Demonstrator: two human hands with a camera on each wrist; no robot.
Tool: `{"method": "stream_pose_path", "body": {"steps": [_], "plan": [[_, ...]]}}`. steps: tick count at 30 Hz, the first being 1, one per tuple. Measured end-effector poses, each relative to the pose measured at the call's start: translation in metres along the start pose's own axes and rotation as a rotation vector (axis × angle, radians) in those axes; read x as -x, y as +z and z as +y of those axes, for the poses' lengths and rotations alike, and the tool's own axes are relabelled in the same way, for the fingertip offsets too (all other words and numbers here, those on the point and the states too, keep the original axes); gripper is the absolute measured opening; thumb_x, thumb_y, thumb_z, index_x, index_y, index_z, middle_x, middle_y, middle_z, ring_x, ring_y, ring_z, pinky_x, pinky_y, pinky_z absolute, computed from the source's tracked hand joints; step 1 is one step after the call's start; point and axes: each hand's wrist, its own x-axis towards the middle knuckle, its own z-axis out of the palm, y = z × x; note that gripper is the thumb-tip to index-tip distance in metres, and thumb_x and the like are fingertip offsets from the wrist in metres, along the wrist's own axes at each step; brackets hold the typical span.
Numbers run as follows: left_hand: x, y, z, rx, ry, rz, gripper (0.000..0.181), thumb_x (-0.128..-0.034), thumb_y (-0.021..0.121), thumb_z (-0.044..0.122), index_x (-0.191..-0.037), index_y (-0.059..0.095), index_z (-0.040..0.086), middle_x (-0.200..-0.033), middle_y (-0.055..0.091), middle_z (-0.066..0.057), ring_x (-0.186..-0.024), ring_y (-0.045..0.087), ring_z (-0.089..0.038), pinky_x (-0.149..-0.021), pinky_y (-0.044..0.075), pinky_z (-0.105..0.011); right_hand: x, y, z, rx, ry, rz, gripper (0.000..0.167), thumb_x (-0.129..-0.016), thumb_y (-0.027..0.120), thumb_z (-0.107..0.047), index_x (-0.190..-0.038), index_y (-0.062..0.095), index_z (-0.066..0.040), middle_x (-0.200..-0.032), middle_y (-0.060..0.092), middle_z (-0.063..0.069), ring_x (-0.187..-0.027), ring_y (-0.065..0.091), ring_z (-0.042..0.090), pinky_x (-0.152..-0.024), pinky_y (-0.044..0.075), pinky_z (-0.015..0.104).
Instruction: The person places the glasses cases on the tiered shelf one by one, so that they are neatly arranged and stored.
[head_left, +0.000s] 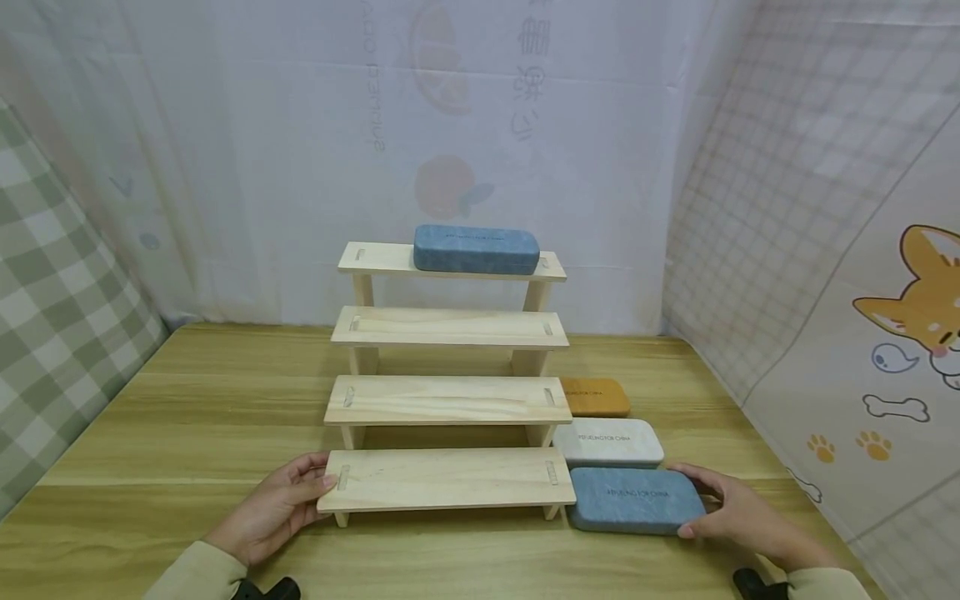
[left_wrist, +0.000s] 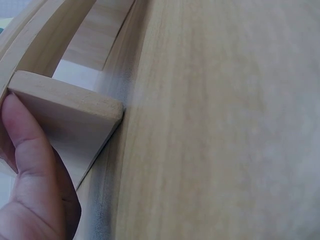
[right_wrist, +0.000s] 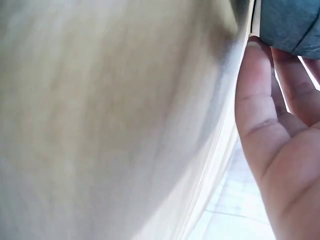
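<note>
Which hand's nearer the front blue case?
Right. The right hand is at the right end of the front blue case; the left hand grips the left end of the bottom shelf, farther away.

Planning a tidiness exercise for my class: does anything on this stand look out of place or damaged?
No damage is visible. One slight oddity: the blue case on the top shelf of the wooden stand sits right of centre, leaving more bare shelf on its left.

Fingers (right_wrist: 296, 82) touch a blue case (right_wrist: 287, 25) on the wooden tabletop (right_wrist: 100, 100)
</note>
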Motion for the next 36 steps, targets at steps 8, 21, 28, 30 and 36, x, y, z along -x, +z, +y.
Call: {"method": "stream_pose_path", "body": {"steps": [8,21,28,30,36], "plan": [[0.000,0.000,0.000,0.003,-0.002,-0.004,0.073,-0.0997,0.054,0.013,-0.144,0.005,-0.017,-0.118,0.053,-0.006,-0.102,0.059,-0.013,-0.086,0.052,-0.032,0.007,-0.005,0.001,0.016,0.055,0.013,0.084,-0.078,0.081,-0.016,-0.142,0.035,0.012,-0.138,0.041,0.037,-0.105,0.046,-0.012,-0.080,0.050,0.018],[-0.001,-0.001,-0.001,0.013,0.016,-0.011,0.070,-0.0998,0.053,0.012,-0.143,0.007,-0.017,-0.117,0.054,-0.004,-0.102,0.059,-0.012,-0.087,0.052,-0.031,0.018,-0.021,0.002,0.035,0.103,0.073,0.082,-0.083,0.076,-0.016,-0.145,0.029,0.013,-0.143,0.035,0.035,-0.110,0.055,0.016,-0.078,0.050,0.020],[0.000,0.000,0.000,0.007,0.014,-0.012,0.070,-0.1000,0.053,0.013,-0.143,0.006,-0.017,-0.118,0.053,-0.005,-0.103,0.059,-0.012,-0.087,0.052,-0.031,0.014,-0.028,-0.003,0.021,0.090,0.124,0.076,-0.084,0.074,-0.014,-0.148,0.034,-0.001,-0.145,0.035,0.025,-0.115,0.053,0.018,-0.076,0.050,0.021],[0.000,0.000,0.000,0.006,0.012,-0.009,0.070,-0.0999,0.053,0.013,-0.143,0.006,-0.017,-0.118,0.053,-0.005,-0.103,0.059,-0.012,-0.087,0.052,-0.031,0.012,-0.031,-0.006,-0.015,0.064,0.129,0.075,-0.085,0.073,-0.012,-0.148,0.033,-0.001,-0.143,0.040,0.015,-0.112,0.053,0.008,-0.076,0.050,0.022],[0.000,0.000,0.000,0.003,0.016,-0.010,0.070,-0.0998,0.053,0.013,-0.143,0.007,-0.017,-0.119,0.053,-0.006,-0.103,0.058,-0.012,-0.088,0.051,-0.031,0.004,-0.037,-0.024,-0.076,-0.067,0.159,0.069,-0.086,0.070,-0.005,-0.147,0.038,-0.011,-0.126,0.042,-0.026,-0.103,0.050,-0.012,-0.075,0.053,0.025]]}}
